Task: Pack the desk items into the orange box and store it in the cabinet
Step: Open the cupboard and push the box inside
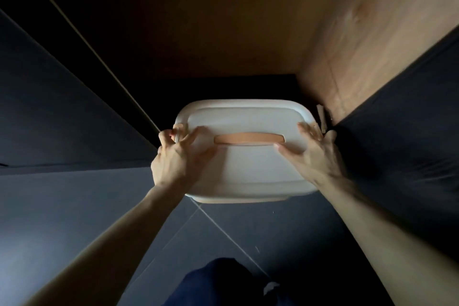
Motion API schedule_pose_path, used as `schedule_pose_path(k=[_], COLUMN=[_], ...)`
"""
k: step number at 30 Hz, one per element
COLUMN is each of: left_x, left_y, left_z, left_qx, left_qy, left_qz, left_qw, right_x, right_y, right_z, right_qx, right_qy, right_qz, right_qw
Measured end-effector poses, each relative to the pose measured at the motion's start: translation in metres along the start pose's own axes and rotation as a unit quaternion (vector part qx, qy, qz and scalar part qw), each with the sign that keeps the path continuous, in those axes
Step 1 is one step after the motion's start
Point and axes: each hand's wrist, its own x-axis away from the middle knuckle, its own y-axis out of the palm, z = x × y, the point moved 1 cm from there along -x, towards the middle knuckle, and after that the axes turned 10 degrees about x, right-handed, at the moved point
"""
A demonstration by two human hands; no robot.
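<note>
The box (243, 169) shows mostly its white, round-cornered lid with a flat peach-orange handle (248, 138) sunk across the middle. It sits at the mouth of the wooden cabinet (360, 57), its far half in the dark recess and its near edge over the grey floor (223, 236). The left hand (173, 159) curls round the clasp (178, 131) at the lid's left end; the right hand (315, 154) lies flat on the right end, fingers spread. A dark door (409, 136) stands close on the right. The lid hides the box's body, and the recess is too dark to read
</note>
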Motion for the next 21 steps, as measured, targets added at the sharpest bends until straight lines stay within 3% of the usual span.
schedule_pose_path(k=[6,10,15,21], left_x=[-0.021,-0.034,-0.025,-0.040], left_y=[0.024,0.021,0.028,0.036], left_z=[-0.014,-0.015,-0.028,-0.022], left_qx=[0.024,0.032,0.016,0.034], left_qy=[-0.019,0.010,0.078,0.049], left_qz=[0.049,0.031,0.009,0.019], left_qw=[0.998,0.999,0.997,0.998], right_x=[-0.033,-0.046,-0.036,-0.054], right_y=[0.016,0.019,0.032,0.033], right_z=[-0.005,-0.008,-0.008,-0.013], right_qx=[-0.004,0.003,0.005,0.046], right_qy=[0.042,0.049,0.033,0.043], right_qz=[-0.030,-0.049,-0.004,0.003], right_qw=[0.999,0.998,0.999,0.998])
